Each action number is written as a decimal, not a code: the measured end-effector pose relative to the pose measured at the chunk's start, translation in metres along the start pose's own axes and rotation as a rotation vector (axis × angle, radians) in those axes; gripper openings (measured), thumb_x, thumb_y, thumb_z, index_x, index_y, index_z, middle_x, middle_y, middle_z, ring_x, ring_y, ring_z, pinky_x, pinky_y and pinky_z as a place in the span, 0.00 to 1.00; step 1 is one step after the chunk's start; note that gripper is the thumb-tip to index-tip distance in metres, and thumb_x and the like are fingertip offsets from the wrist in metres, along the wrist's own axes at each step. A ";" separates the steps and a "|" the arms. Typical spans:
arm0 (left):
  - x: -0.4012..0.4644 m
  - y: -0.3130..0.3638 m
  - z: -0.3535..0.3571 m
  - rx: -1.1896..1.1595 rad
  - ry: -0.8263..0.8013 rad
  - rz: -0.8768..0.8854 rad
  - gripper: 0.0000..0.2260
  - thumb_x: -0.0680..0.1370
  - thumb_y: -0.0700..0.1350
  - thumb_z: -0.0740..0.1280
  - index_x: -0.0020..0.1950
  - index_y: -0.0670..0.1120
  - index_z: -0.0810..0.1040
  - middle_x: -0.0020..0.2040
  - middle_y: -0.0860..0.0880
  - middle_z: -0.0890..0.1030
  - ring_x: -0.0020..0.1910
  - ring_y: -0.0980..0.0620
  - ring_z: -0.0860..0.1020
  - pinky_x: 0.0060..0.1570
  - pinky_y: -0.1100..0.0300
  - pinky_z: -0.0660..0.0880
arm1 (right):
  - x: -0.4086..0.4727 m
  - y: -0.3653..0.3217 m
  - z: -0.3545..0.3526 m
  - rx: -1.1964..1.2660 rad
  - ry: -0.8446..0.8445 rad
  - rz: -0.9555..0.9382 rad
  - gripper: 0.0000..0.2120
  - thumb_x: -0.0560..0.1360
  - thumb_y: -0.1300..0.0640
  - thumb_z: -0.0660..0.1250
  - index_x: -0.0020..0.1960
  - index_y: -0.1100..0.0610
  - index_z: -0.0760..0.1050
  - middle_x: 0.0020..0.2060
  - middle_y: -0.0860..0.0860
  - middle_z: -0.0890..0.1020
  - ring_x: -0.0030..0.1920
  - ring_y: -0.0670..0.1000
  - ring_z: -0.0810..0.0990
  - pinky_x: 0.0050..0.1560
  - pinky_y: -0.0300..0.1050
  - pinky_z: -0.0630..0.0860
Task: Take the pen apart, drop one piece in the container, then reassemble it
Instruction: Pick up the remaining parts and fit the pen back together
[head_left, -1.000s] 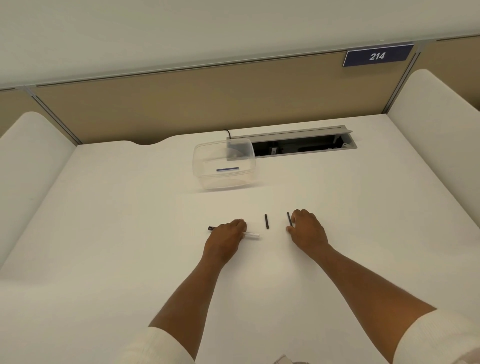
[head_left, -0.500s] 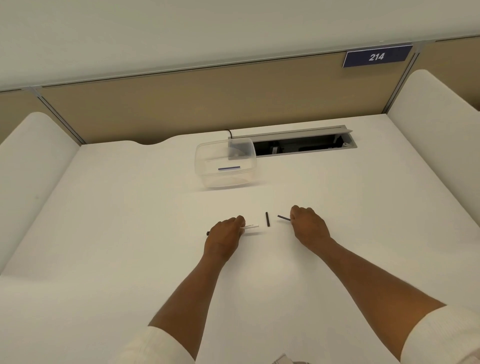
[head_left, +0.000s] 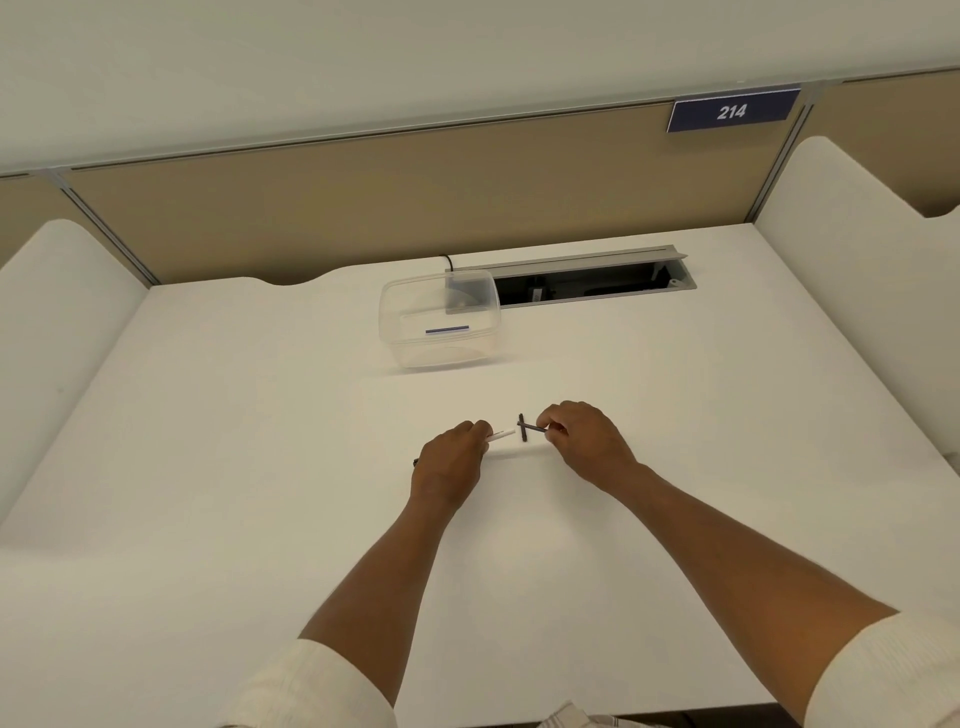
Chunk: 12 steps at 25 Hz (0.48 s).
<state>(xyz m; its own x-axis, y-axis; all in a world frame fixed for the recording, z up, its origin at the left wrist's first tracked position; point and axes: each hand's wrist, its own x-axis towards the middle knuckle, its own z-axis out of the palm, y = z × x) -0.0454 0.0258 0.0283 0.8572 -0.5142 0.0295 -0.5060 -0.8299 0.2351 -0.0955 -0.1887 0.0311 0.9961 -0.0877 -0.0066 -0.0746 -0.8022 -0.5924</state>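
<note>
Pinching a white pen piece (head_left: 503, 434), my left hand (head_left: 451, 462) sits on the near side of the clear container (head_left: 440, 318), the piece's free end pointing toward my right hand (head_left: 584, 439). That hand pinches a thin dark pen piece (head_left: 535, 427) whose tip reaches another short dark piece (head_left: 522, 427) lying on the white desk (head_left: 260, 441) between the two hands. A dark tip shows just beyond the left hand's outer edge. Inside the container lies one slim blue-striped piece (head_left: 447, 329); the container stands well beyond both hands, beside the open cable tray (head_left: 587, 280).
</note>
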 end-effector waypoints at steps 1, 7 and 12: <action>-0.001 0.002 0.000 -0.002 0.000 0.000 0.06 0.81 0.45 0.59 0.57 0.49 0.72 0.48 0.49 0.79 0.41 0.41 0.77 0.37 0.51 0.73 | -0.002 -0.001 -0.001 0.001 -0.009 0.000 0.09 0.77 0.59 0.62 0.53 0.52 0.79 0.41 0.46 0.77 0.46 0.49 0.73 0.48 0.48 0.72; -0.003 0.007 0.001 0.001 -0.001 0.004 0.06 0.81 0.44 0.59 0.56 0.49 0.73 0.46 0.49 0.79 0.39 0.41 0.77 0.36 0.51 0.73 | -0.010 -0.002 -0.006 0.020 -0.044 -0.023 0.09 0.76 0.60 0.63 0.50 0.51 0.80 0.40 0.49 0.79 0.45 0.52 0.75 0.48 0.51 0.75; -0.003 0.008 0.000 0.016 0.000 0.029 0.06 0.81 0.44 0.60 0.56 0.50 0.74 0.45 0.49 0.79 0.39 0.42 0.77 0.34 0.53 0.71 | -0.010 -0.003 -0.011 0.020 -0.046 -0.003 0.09 0.77 0.58 0.63 0.50 0.48 0.81 0.42 0.46 0.79 0.47 0.49 0.74 0.48 0.48 0.74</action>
<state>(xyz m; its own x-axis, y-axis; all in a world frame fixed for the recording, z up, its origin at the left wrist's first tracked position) -0.0521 0.0204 0.0302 0.8422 -0.5380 0.0359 -0.5320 -0.8180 0.2188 -0.1060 -0.1921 0.0414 0.9975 -0.0572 -0.0416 -0.0707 -0.7902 -0.6088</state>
